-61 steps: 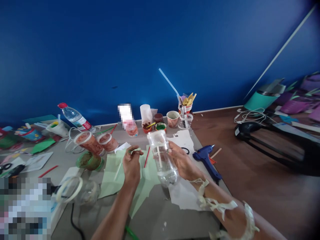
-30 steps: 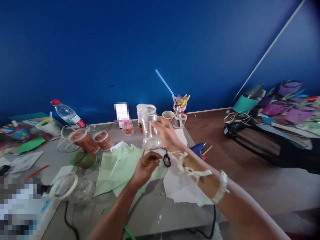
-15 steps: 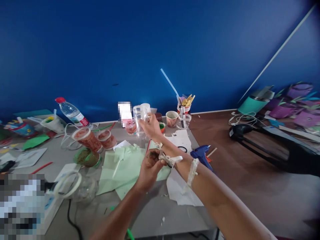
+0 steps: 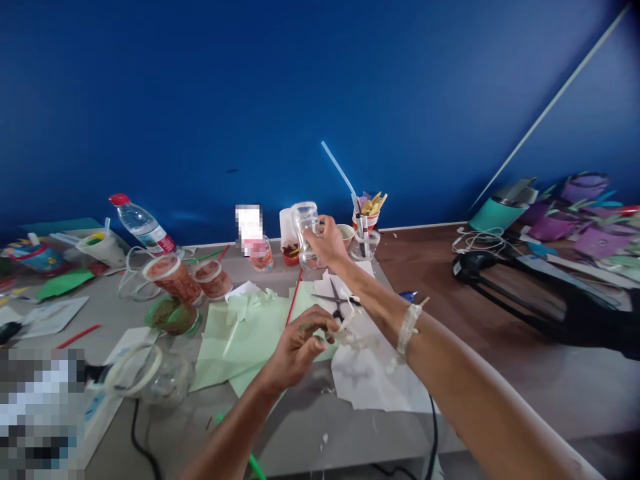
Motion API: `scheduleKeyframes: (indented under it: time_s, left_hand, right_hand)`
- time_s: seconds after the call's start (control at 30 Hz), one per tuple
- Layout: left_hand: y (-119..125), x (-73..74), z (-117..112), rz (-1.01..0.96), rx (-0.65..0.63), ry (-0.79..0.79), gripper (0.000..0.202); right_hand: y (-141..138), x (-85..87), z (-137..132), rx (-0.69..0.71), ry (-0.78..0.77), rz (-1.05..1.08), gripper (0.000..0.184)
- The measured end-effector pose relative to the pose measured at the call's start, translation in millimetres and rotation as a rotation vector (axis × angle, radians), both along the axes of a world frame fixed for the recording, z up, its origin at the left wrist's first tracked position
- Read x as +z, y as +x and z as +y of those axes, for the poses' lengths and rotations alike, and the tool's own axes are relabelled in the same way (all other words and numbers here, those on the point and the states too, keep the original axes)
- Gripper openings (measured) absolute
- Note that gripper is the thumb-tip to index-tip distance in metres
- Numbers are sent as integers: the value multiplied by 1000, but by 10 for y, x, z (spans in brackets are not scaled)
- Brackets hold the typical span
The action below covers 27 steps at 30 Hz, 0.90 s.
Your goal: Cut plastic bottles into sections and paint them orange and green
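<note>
At the back of the table my right hand grips a clear plastic jar, fingers wrapped round its right side. A whitish, crumpled band circles my right forearm. Nearer the camera, my left hand is half curled over green paper, its fingertips dirty. A whitish, stringy strip shows at those fingertips, seemingly pinched, with its loose end blurred. Just beyond it, scissors lie on white paper. A cup of reddish stuff stands left of the jar.
Brown-smeared cups, a green-rimmed dish and a water bottle stand left. A cup of wooden sticks is behind my right hand. A blue glue gun is mostly hidden by my forearm. A black frame-like object lies right.
My right hand has carried the clear jar to the right, uncovering the reddish cup behind. My left hand has drawn slightly down and away from the right forearm. Scissors now show.
</note>
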<state>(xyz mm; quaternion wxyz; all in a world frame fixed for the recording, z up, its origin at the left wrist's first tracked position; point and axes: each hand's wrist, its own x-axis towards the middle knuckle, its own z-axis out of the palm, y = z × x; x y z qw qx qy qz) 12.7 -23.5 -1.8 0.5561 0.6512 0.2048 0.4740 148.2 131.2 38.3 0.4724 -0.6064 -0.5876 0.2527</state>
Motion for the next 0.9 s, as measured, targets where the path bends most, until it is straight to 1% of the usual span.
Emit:
scheduleKeyframes:
  time_s: [0.07, 0.17, 0.23, 0.3, 0.37, 0.43, 0.5, 0.53, 0.6, 0.67, 0.73, 0.8, 0.87, 0.9]
  left_hand:
    - [39, -5, -6, 64, -3, 82, 41]
    - [95, -25, -27, 110, 56, 98, 33]
    - [135, -33, -53, 139, 56, 52, 24]
    - [176, -32, -77, 171, 52, -36, 16]
    - [213, -30, -86, 200, 51, -104, 15]
    - [239, -37, -77, 214, 40, -122, 20]
    - [257, -59, -61, 182, -1, -143, 29]
    - [264, -76, -54, 136, -35, -177, 34]
    - [281, -112, -50, -1, -121, -287, 45]
    - [303, -141, -60, -128, -210, -416, 50]
    - [326, -159, -78, -205, -263, -545, 51]
    - [343, -169, -93, -222, -314, -655, 49]
    - [342, -176, -96, -210, -373, -713, 47]
    - [332, -177, -92, -201, -395, -717, 47]
  right_hand:
    - [-49, -3, -18, 30, 10, -5, 60]
    - [-183, -38, -25, 60, -2, -25, 57]
    - [-268, -66, -7, 67, -16, -32, 55]
    - [-330, -82, 28, 62, -40, -26, 56]
    - [-371, -79, 77, 52, -67, -9, 57]
    - [-395, -58, 133, 37, -83, 8, 57]
    - [-409, -28, 190, 17, -89, 15, 56]
    - [-415, -14, 216, 5, -90, 17, 56]
    - [-426, 6, 262, -14, -86, 19, 57]
    - [-441, 11, 294, -21, -83, 20, 59]
    - [-458, 9, 307, -15, -78, 15, 61]
    - [-473, 8, 298, -3, -76, -10, 62]
    - [-477, 11, 269, 24, -78, -59, 62]
    - [-472, 12, 249, 40, -73, -98, 62]
